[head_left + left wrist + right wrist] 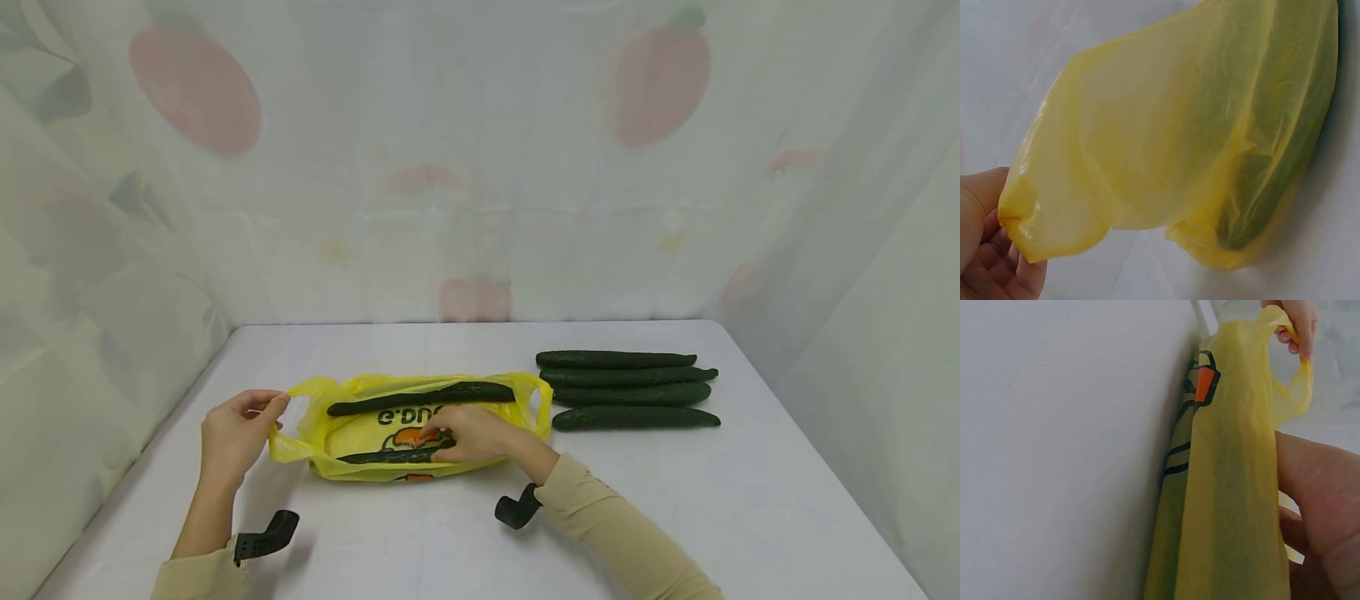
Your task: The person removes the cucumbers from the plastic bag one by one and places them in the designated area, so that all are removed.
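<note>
A yellow plastic bag point(352, 471) lies on its side on the table, its mouth held wide. My left hand point(236, 429) pinches the bag's left handle between thumb and fingers, drawing it outward; the left wrist view shows the same handle point(1029, 231) in the fingers. Inside the bag, a dark green cucumber point(427, 395) lies along the far side. Another cucumber point(375, 457) lies along the near side, and my right hand point(472, 433) reaches in and grips it near its right end. In the right wrist view the bag's wall hides this cucumber and most of the fingers.
Several cucumbers point(637, 417) lie side by side on the white table point(675, 500), right of the bag. A patterned curtain point(480, 167) hangs behind the table and at both sides. A black wrist camera point(517, 510) is on each arm.
</note>
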Tool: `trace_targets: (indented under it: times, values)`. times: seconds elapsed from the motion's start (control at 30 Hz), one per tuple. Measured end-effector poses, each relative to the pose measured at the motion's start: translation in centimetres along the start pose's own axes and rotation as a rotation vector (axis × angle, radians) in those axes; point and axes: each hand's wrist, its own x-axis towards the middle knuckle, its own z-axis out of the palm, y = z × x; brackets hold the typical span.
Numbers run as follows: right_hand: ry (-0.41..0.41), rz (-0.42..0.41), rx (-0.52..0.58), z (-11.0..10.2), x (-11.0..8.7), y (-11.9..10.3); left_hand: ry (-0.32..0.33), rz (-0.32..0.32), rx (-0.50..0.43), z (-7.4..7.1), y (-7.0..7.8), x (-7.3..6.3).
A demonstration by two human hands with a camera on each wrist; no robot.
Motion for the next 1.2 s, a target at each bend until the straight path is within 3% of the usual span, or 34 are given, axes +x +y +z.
trace_targets:
  times: [0.2,0.63,1.2]
  values:
    - [-0.016,-0.029,-0.029,0.6,0.2,-0.3,0.000,0.005,0.005,0.0,0.1,-0.1]
    - [-0.012,0.013,-0.143,1.7,0.2,-0.7,0.000,0.015,-0.002,0.2,-0.1,-0.1]
    - [0.050,0.042,0.002,1.7,0.4,-0.1,0.003,0.004,0.003,0.1,-0.1,-0.1]
